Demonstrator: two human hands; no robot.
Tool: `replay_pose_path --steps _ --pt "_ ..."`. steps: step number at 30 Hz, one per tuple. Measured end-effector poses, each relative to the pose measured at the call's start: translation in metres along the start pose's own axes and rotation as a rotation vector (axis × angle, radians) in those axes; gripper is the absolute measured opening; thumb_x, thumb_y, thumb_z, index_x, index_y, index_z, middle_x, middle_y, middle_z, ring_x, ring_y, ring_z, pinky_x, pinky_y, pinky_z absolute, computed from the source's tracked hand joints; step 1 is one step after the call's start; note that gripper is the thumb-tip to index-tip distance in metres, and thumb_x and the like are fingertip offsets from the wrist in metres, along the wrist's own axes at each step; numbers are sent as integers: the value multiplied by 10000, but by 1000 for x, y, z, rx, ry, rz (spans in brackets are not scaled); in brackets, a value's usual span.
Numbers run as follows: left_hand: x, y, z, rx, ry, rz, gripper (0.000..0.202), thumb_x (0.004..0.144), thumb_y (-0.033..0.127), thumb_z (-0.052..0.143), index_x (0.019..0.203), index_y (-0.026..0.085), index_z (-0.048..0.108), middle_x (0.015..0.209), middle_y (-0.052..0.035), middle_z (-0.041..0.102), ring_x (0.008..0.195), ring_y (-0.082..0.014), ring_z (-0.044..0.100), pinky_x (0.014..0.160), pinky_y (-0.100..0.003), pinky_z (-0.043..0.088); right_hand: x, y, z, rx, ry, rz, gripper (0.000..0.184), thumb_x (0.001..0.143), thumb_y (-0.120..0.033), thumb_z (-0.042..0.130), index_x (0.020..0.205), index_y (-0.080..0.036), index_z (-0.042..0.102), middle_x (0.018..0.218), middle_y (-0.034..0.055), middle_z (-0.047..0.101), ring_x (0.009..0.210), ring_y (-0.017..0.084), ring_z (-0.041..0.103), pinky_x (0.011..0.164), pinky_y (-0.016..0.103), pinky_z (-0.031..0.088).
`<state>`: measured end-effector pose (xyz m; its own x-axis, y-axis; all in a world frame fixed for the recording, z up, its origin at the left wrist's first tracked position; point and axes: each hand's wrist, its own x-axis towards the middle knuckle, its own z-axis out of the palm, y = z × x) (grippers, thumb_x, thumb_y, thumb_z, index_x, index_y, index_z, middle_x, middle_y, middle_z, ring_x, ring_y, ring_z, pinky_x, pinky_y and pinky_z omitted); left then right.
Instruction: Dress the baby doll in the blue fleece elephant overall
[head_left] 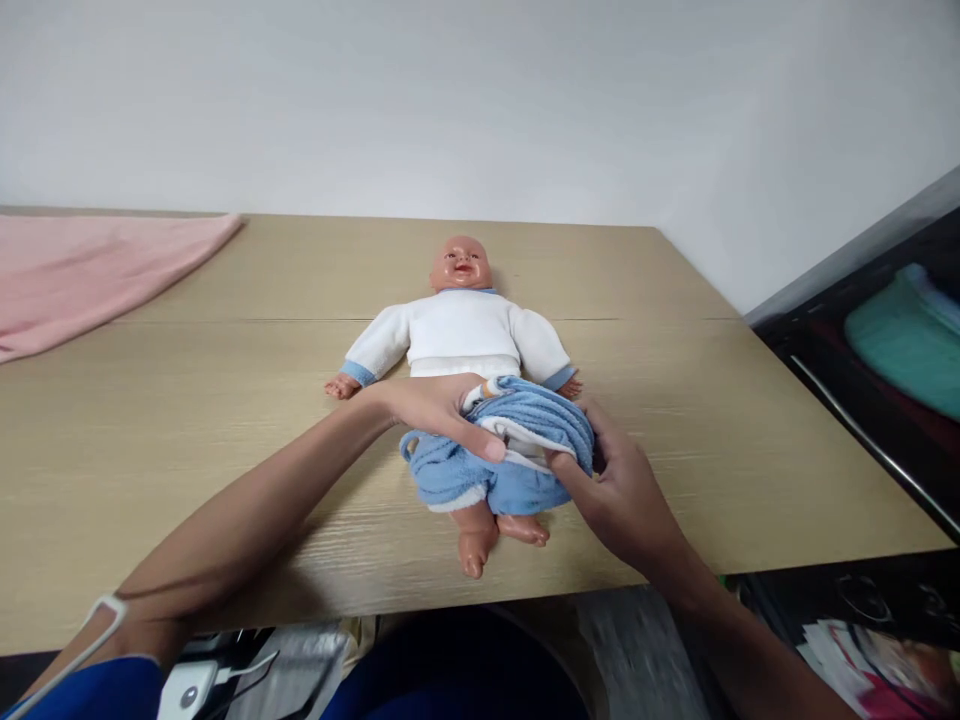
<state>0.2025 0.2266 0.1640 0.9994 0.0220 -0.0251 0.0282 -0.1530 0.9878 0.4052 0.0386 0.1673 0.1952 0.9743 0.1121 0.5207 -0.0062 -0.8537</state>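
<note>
A baby doll lies on its back, head at the far side, in a white top with blue cuffs. Blue pants cover its legs, and its bare feet show below. Over its hips is a bunched blue ribbed cloth garment with a white edge and inside. My left hand grips the garment's left side, thumb on top, the other fingers partly hidden. On the opposite side, my right hand pinches it, its thumb inside the white-edged opening. Whether this garment is separate from the pants, I cannot tell.
The doll is on a light wooden table with a seam across it. A pink cloth lies at the far left. Beyond the right edge stands a black rack holding a teal item. A white device with a cable sits below the front edge.
</note>
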Motion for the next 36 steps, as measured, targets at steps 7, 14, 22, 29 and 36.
replay_pose_path --steps 7,14,22,29,36 --pt "6 29 33 215 36 -123 262 1001 423 798 1148 206 778 1109 -24 843 1023 -226 785 917 -315 609 -37 -2 13 47 12 74 315 914 -332 656 1205 -232 728 1022 36 809 951 269 787 831 366 624" --pt "6 27 50 540 111 -207 287 903 345 795 1125 204 678 995 -31 773 898 -231 722 802 -336 514 -90 1 47 -68 111 65 367 1003 -404 647 1316 -220 694 1098 92 840 1008 301 831 847 390 661" --pt "9 42 74 874 38 -508 195 972 369 733 1069 201 708 975 -105 822 911 -325 786 710 -367 461 -99 21 46 -343 359 -118 164 895 -259 658 1054 -274 620 1019 67 766 900 285 765 797 402 615" --pt "12 34 82 931 61 -513 239 971 398 766 1088 193 722 966 -139 828 921 -380 810 705 -387 506 -107 32 44 -474 345 -36 135 926 -355 697 1018 -279 633 761 1 717 654 263 698 645 367 523" --pt "13 32 82 972 12 -540 337 966 380 762 1234 192 682 990 -137 811 945 -380 799 760 -392 543 -111 37 55 -464 312 -15 83 924 -319 693 985 -279 653 766 22 718 712 294 717 669 389 556"
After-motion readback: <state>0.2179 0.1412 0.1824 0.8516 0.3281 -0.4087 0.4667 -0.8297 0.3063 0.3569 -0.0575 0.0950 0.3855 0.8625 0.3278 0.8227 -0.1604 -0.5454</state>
